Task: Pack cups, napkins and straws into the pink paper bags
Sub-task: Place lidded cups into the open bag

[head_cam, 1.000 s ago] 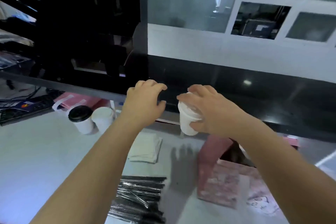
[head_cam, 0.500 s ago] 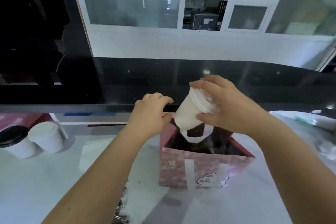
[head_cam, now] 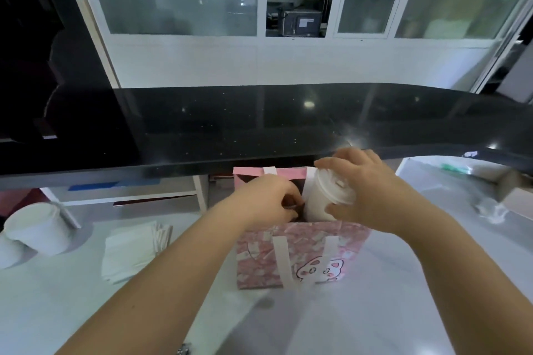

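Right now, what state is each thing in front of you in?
pink paper bag: upright, mouth open.
lidded cup: lid on, partway into the bag, held.
right grip: wrapped round the lidded cup's top.
left grip: fingers curled at the bag's mouth; hold unclear.
napkins: stacked flat, outside the bag.
spare cup: standing, unpacked.

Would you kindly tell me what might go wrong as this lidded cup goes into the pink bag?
1. The cup sits tilted in the right hand, only partly inside the pink bag; if it holds liquid, the lid might leak.
2. The left hand crowds the bag's mouth beside the cup, so the cup may snag or crumple the paper rim.
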`<state>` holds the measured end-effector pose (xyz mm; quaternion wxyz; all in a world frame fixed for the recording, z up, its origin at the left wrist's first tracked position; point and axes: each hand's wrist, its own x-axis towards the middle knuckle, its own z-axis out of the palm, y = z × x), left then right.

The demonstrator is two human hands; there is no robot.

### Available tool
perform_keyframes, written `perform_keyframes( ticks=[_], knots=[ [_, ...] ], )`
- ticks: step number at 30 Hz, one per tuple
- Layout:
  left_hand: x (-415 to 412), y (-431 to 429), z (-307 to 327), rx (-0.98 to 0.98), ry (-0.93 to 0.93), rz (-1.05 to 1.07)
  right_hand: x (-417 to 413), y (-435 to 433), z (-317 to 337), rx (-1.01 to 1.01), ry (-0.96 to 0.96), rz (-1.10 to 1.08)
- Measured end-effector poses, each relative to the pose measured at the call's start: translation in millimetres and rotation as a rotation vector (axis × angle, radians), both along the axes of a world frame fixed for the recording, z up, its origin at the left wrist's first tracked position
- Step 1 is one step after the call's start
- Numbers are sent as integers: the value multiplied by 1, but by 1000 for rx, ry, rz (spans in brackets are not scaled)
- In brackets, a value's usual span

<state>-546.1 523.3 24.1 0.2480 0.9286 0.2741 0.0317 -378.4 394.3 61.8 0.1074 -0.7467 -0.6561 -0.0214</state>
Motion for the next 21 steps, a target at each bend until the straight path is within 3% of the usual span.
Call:
perform_keyframes(
  ticks=[6,11,16,21],
  knots=[
    [11,11,-6,145,2,-1,-6,-2,-26,-19,-163,-24],
    [12,18,-20,252,184,-82,-5,6,-28,-11,-180,20],
    [12,22,-21,245,234,-84,-17,27,-37,-166,-206,125],
    [8,14,-27,324,283,-154,-2,33,-41,-236,-300,66]
  ],
)
